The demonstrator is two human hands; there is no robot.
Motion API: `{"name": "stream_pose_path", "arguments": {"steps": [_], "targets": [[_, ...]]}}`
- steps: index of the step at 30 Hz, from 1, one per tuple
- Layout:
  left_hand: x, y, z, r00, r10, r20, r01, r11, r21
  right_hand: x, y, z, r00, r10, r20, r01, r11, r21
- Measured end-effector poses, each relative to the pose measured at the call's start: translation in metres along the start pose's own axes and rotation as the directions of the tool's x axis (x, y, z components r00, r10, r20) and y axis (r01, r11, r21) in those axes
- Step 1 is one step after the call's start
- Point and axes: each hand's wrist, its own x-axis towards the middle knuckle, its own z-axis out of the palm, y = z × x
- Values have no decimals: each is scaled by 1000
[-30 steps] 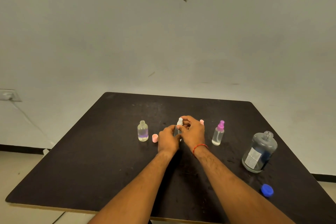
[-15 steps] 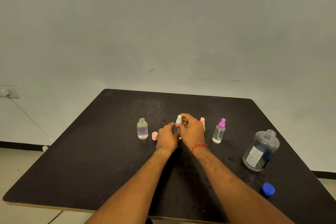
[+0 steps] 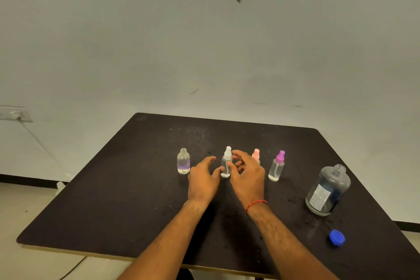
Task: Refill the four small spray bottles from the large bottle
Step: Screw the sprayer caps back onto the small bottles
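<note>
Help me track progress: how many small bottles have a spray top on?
3: the white-topped bottle between left hand and right hand, the pink-topped bottle partly behind that hand, the purple-topped bottle right of it. The leftmost bottle stands open.

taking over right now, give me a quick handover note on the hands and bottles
Left hand: open, beside the white-topped bottle, holding nothing.
Right hand: open on its other side, holding nothing.
Done: it, the pink-topped bottle and the purple-topped bottle stand capped.
Uncapped small bottle at the row's left end holds some liquid.
Large bottle stands open at right, blue cap lying beside it.
Left: probably top up and cap the open one, then close the large bottle.
</note>
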Motion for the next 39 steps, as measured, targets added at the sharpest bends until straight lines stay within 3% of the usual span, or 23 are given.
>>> {"name": "stream_pose_path", "arguments": {"steps": [4,13,20,30,39], "targets": [[-20,-4,-25,983,41,-177,-54,996,-66,-14,1,7,999,-3,43,3,1000,1],[-15,-37,-70,952,-31,-304,3,996,-94,-26,-2,44,973,71,218,-60,997,-57],[14,-64,-66,976,-132,-175,110,985,-132,-19,0,80,952,107,286,-63,986,-156],[30,-67,-50,986,-120,-116,104,986,-133,-7,3,101,937,191,292,-122,964,-236],[25,-70,-47,993,-25,-115,13,994,-107,-7,-8,81,957,132,258,-125,991,-42]]}}
